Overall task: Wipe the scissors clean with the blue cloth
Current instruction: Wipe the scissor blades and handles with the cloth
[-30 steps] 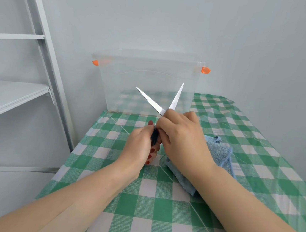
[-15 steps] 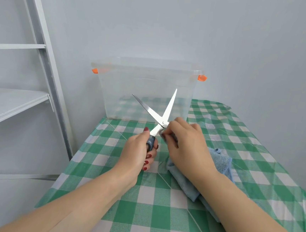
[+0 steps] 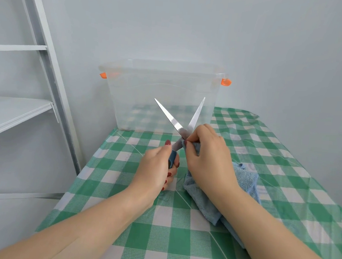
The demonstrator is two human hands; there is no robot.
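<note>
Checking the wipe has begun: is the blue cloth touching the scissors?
Touching. The head view shows the right hand pinching a fold of the blue cloth onto the scissors where the blades cross, with no gap visible.

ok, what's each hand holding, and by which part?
Left hand grips the scissors by the blue handle. Right hand pinches the blue cloth against the blades near the pivot.

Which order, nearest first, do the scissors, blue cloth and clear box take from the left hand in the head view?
1. The scissors, gripped in the left hand itself.
2. The blue cloth, just to its right.
3. The clear box, behind, by the wall.
</note>
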